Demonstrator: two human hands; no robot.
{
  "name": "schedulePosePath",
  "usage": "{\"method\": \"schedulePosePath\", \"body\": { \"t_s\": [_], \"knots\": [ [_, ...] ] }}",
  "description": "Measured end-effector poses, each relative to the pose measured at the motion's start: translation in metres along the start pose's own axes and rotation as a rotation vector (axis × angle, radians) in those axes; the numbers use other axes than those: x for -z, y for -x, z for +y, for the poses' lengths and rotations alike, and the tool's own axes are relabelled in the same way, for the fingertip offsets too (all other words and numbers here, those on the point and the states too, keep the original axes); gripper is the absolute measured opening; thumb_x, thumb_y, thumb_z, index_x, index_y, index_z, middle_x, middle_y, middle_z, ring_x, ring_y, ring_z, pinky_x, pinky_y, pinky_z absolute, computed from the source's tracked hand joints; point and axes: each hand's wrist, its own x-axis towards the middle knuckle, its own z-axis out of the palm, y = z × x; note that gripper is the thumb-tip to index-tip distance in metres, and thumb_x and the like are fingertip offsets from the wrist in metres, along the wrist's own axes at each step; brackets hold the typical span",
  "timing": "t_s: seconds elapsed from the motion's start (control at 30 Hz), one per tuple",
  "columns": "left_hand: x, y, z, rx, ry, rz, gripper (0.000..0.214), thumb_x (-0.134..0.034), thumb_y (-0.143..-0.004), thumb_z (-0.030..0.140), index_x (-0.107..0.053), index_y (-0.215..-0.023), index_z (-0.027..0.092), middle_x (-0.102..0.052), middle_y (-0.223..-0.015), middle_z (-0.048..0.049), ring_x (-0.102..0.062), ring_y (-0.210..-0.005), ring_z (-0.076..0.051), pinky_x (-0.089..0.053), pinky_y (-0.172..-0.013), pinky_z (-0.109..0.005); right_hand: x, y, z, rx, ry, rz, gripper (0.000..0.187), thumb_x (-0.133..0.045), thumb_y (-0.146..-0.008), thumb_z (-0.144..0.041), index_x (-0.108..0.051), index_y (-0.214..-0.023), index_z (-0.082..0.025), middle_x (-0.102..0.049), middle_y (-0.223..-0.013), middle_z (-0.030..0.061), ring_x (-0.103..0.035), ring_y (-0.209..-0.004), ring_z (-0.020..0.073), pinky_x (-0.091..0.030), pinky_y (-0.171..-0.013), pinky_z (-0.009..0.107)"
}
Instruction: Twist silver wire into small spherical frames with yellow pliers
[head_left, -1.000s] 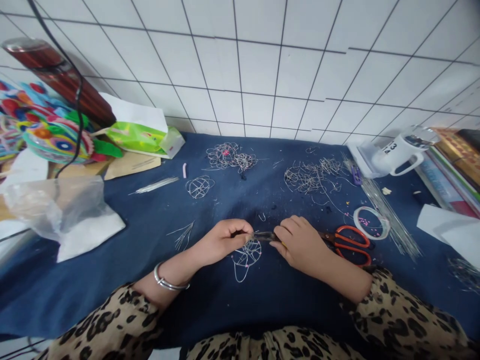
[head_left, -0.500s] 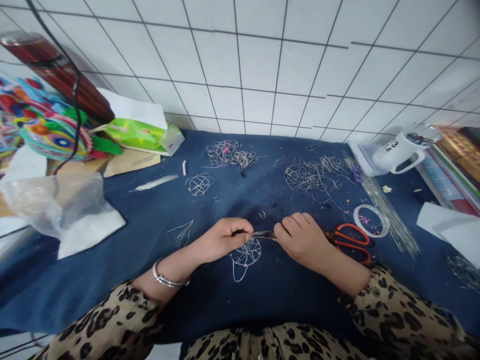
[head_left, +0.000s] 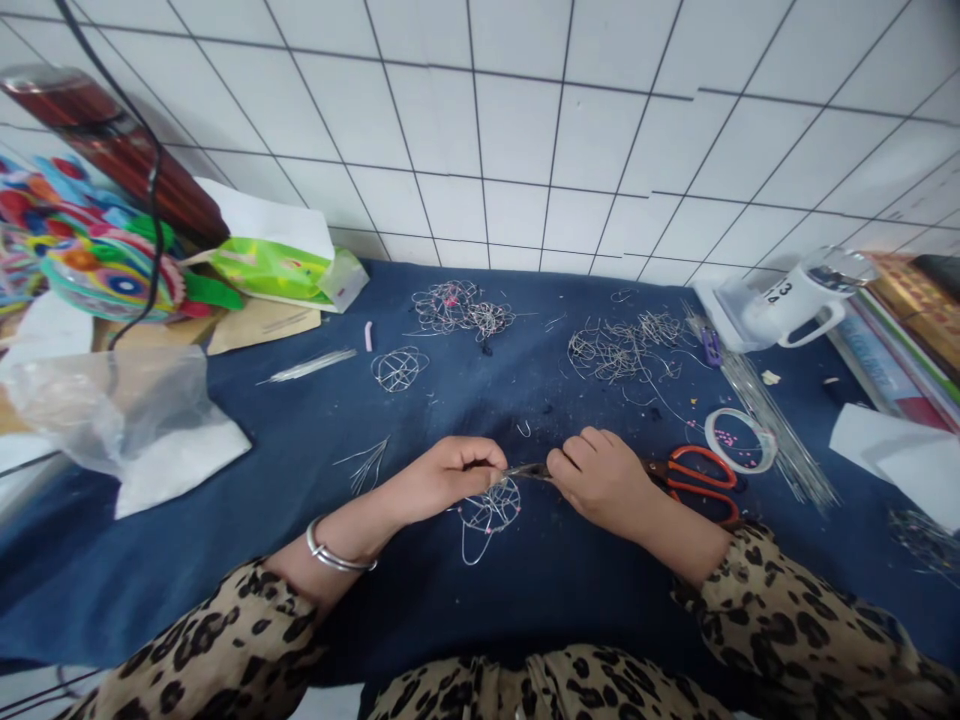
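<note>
My left hand (head_left: 457,475) is closed, thumb and fingertips pinching the upper edge of a round wire ornament (head_left: 491,508). Pink beads dot the ornament's bent silver wires, and one loop hangs from its lower side. My right hand (head_left: 600,475) is wrapped around a pair of pliers (head_left: 532,469), whose handles are hidden in the palm. The narrow metal jaws point left and reach the wire at my left fingertips; the exact contact is too small to make out. Just above the jaws lies a small hooked wire bit (head_left: 524,429).
Orange-handled scissors (head_left: 705,470) lie beside my right wrist, near a white ring (head_left: 741,440) holding pink beads. Straight wires (head_left: 780,430) run along the right. Tangled wire (head_left: 622,350) and a beaded wire heap (head_left: 461,308) lie behind. A white mug (head_left: 806,300) stands back right.
Both hands stay almost in place. The pliers and right hand have shifted very slightly, and the wire ornament has tilted a little to the left.
</note>
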Motion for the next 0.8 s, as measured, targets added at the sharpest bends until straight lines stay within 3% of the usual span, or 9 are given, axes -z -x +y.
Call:
{"method": "schedulePosePath", "body": {
  "t_s": [0.13, 0.43, 0.6, 0.8],
  "knots": [
    [0.000, -0.001, -0.001, -0.009, -0.042, 0.064, 0.016, -0.049, -0.083, 0.025, -0.057, -0.078, 0.012, -0.042, -0.060, 0.0038, -0.034, -0.052, -0.007, -0.028, -0.049, -0.020, -0.002, 0.000, -0.007, -0.123, -0.136, -0.037, 0.020, -0.043, -0.088, -0.034, -0.054, -0.082, -0.018, -0.051, -0.076, 0.0038, -0.043, -0.073, 0.0169, -0.031, -0.065, 0.030],
    [-0.004, -0.004, -0.005, -0.087, -0.201, 0.188, 0.014, -0.050, -0.082, 0.020, -0.059, -0.076, 0.012, -0.043, -0.061, 0.0036, -0.036, -0.054, -0.007, -0.029, -0.050, -0.019, 0.006, 0.000, -0.012, -0.327, -0.506, -0.218, 0.023, -0.044, -0.088, -0.039, -0.049, -0.079, -0.019, -0.054, -0.075, 0.0002, -0.052, -0.072, 0.0124, -0.035, -0.064, 0.023],
    [-0.005, -0.003, -0.002, -0.061, -0.165, 0.187, 0.017, -0.049, -0.083, 0.024, -0.058, -0.077, 0.011, -0.043, -0.060, 0.0035, -0.035, -0.053, -0.007, -0.029, -0.050, -0.019, 0.010, 0.000, -0.011, -0.354, -0.605, -0.264, 0.024, -0.043, -0.088, -0.040, -0.048, -0.077, -0.019, -0.053, -0.074, -0.0003, -0.052, -0.069, 0.0117, -0.036, -0.063, 0.022],
    [-0.003, -0.001, -0.004, -0.033, -0.045, 0.141, 0.017, -0.049, -0.083, 0.025, -0.057, -0.076, 0.011, -0.039, -0.058, 0.0044, -0.031, -0.051, -0.007, -0.026, -0.048, -0.020, 0.007, 0.000, -0.010, -0.262, -0.524, -0.175, 0.019, -0.044, -0.088, -0.035, -0.051, -0.084, -0.017, -0.054, -0.079, 0.0030, -0.050, -0.077, 0.0151, -0.038, -0.069, 0.026]
  ]
}}
